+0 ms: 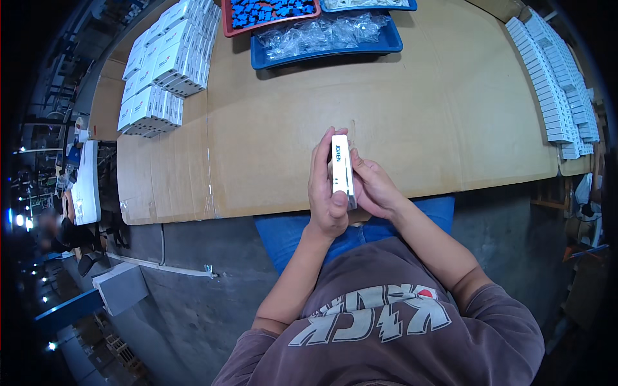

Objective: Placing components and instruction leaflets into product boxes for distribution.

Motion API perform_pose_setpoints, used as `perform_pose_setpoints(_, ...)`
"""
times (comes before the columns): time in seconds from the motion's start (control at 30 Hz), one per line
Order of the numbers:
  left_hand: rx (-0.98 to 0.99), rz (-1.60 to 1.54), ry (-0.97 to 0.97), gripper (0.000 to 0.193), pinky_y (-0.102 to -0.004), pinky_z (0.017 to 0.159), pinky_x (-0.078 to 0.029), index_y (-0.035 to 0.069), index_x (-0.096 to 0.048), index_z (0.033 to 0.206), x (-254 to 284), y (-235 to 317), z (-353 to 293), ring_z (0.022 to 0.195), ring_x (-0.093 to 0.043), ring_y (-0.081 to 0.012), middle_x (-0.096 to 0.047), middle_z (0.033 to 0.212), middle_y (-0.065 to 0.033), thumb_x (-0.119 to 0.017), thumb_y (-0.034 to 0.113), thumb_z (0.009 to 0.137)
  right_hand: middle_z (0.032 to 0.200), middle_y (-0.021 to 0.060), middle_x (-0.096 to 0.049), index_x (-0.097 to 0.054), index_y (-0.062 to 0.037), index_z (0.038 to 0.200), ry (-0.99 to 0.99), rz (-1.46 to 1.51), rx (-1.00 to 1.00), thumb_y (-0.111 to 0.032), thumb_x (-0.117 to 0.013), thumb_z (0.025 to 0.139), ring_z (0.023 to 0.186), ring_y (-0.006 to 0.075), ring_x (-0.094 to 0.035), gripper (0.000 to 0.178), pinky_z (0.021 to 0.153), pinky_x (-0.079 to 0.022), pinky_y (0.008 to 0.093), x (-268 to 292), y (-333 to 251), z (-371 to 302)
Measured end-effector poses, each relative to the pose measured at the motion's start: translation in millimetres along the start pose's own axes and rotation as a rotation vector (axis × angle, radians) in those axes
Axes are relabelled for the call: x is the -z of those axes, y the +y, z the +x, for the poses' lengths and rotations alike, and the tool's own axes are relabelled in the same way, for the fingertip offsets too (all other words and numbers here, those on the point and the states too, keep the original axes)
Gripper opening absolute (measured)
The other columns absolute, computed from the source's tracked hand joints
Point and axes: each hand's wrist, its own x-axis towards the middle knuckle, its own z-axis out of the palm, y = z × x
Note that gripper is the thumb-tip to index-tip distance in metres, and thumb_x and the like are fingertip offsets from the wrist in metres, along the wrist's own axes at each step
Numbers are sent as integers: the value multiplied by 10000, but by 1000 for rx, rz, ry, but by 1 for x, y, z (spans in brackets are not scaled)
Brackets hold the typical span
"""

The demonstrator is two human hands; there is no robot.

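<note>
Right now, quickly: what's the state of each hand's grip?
Left hand: closed around a small white box, fingers on its left side, thumb near its lower end.
Right hand: curled at the box's right side; whether it grips cannot be told.

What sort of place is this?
It looks like a packing workshop or small factory, though I can't be certain. Tall stacks of white boxes stand on a cardboard-covered table, near a blue tray heaped with clear plastic pieces.

2 bare forearms [297,275] angled inward, left hand [322,207] close beside right hand [378,194]
</note>
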Motion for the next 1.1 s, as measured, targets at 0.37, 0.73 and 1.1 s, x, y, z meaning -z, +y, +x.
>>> perform_pose_setpoints(0.37,-22,202,-15,940,-455,1064,-469,-89,-434,1486,12,-20,-4,1271,-566,-361,-511,1404,-268,-481,683,951,1346,176,-632,-455,22,1463,259,-382,174,-270,-718,1028,1225,193,-633,587,997,-540,344,-40,-5,-23)
perform_pose_setpoints(0.73,-74,223,101,987,-437,987,-499,-89,-518,1373,10,-31,-10,1168,-616,-348,-570,1301,-248,-458,799,947,1431,194,-591,-430,77,1512,162,-515,381,-187,-650,1064,1309,207,-590,565,1109,-471,341,-38,19,-20)
perform_pose_setpoints(1.1,-140,190,177,768,-452,963,-514,-125,-557,1285,4,-34,-11,1096,-639,-387,-618,1209,-282,-393,552,963,1214,153,-679,-445,39,1561,160,-838,490,-282,-416,1156,1077,161,-627,518,948,-511,313,-33,28,-27)
